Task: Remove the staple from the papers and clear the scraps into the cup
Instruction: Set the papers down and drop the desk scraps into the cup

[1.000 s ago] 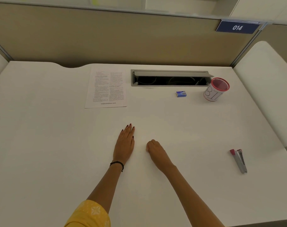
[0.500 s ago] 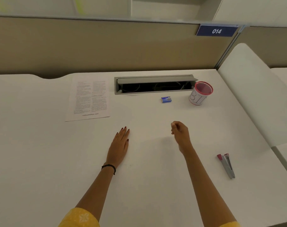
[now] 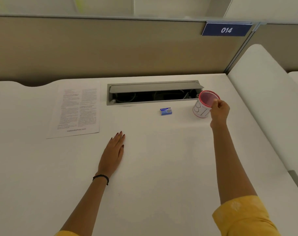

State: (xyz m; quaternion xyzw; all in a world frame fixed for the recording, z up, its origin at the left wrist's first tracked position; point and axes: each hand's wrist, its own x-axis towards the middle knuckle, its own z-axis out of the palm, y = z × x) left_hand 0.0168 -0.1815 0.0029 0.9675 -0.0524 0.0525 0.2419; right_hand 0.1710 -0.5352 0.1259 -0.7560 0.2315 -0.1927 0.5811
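Note:
The printed papers (image 3: pixel 76 109) lie flat at the back left of the white desk (image 3: pixel 153 167). A white cup (image 3: pixel 200 110) with a red rim and inside stands at the back right. My right hand (image 3: pixel 219 110) is stretched out to the cup, its fingertips pinched together right at the near right of the rim. Whatever sits between the fingers is too small to make out. My left hand (image 3: pixel 114 154) rests palm down on the desk in the middle, holding nothing. No staple or scrap shows on the desk.
A small blue staple box (image 3: pixel 165 111) lies left of the cup. Behind it an open grey cable hatch (image 3: pixel 153 92) is sunk into the desk. A beige partition with a blue "014" sign (image 3: pixel 226 29) closes the back. A second white desk (image 3: pixel 267 99) adjoins on the right.
My right hand rose from the middle of the desk, closed, and travelled back and right to the cup's rim. The left hand stayed flat. The view shifted, and the red-and-grey tool at right left the frame.

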